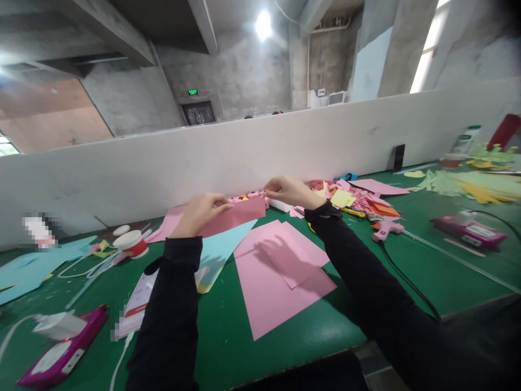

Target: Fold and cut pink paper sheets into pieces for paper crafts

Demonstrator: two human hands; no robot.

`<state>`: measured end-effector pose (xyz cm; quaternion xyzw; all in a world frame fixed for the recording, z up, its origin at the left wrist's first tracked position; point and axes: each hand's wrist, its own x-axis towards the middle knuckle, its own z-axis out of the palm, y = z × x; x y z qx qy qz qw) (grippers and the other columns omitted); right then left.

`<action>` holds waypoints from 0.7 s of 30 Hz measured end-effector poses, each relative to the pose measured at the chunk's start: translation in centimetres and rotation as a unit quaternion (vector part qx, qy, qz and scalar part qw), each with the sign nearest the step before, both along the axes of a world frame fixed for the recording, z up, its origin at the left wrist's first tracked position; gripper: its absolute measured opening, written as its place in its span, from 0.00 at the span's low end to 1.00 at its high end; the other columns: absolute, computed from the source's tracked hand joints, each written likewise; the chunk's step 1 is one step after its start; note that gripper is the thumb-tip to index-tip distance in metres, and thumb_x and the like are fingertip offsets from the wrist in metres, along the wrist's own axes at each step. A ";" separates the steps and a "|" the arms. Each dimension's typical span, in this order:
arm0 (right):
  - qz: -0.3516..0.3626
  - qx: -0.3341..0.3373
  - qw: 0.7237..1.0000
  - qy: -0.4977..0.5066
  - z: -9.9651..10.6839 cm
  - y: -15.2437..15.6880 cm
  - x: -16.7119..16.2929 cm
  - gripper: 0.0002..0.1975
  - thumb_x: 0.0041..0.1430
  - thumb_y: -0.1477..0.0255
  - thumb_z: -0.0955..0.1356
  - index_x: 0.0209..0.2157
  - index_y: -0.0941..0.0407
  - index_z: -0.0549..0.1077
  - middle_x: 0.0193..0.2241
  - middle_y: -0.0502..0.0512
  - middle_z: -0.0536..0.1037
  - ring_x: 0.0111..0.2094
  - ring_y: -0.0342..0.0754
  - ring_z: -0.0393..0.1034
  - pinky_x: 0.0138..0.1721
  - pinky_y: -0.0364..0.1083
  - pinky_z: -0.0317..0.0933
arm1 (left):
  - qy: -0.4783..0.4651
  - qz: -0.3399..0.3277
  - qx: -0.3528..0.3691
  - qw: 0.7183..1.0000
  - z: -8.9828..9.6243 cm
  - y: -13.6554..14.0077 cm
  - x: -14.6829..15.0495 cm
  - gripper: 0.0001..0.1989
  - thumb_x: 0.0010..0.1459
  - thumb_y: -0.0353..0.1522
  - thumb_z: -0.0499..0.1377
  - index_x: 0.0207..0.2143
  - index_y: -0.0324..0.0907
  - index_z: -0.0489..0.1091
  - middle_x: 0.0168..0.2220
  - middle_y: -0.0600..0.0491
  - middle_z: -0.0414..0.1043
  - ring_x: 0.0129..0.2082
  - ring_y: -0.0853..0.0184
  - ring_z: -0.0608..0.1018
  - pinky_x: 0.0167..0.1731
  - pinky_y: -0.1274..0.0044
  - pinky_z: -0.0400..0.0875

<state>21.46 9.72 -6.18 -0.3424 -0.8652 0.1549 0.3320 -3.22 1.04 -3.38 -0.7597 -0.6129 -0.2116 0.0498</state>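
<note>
Head view: left hand (199, 213) is pinching pink sheet (246, 213); right hand (293, 191) is curling, hold unclear; green sign (192, 92) is showing illegible lettering.

A lamp (264, 26) is blazing at top centre, a concrete wall (244, 76) is looming behind, a green sign (192, 92) is glowing upper left, a white partition (211, 149) is spanning mid-frame

It's a craft workshop (glue gun (385, 230), colored paper (246, 214), concrete walls (244, 73)).
</note>
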 end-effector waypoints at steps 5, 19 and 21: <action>0.079 0.038 0.996 -0.018 -0.1 -1.0 -1.9 0.09 0.58 0.68 0.68 0.34 0.59 0.77 0.31 0.55 0.79 0.31 0.43 0.68 0.33 0.41 0.57 | -0.015 -0.014 -0.018 1.000 0.2 -0.2 0.8 0.13 0.57 0.42 0.56 0.33 0.45 0.76 0.36 0.52 0.79 0.36 0.62 0.77 0.37 0.74 0.64; 0.098 0.081 0.991 -0.051 -0.4 -1.9 -3.1 0.12 0.56 0.76 0.62 0.20 0.60 0.69 0.19 0.46 0.59 0.24 0.39 0.46 0.27 0.43 0.42 | -0.005 -0.088 -0.021 0.996 -1.2 0.6 2.2 0.17 0.59 0.43 0.53 0.27 0.43 0.74 0.26 0.54 0.74 0.29 0.67 0.71 0.31 0.77 0.60; 0.093 0.075 0.991 -0.055 -0.1 -2.0 -2.9 0.12 0.55 0.76 0.62 0.19 0.59 0.68 0.18 0.46 0.58 0.23 0.39 0.45 0.26 0.43 0.41 | -0.010 -0.090 -0.026 0.996 -1.0 0.4 2.0 0.17 0.58 0.43 0.53 0.26 0.43 0.74 0.27 0.55 0.74 0.29 0.68 0.71 0.31 0.77 0.60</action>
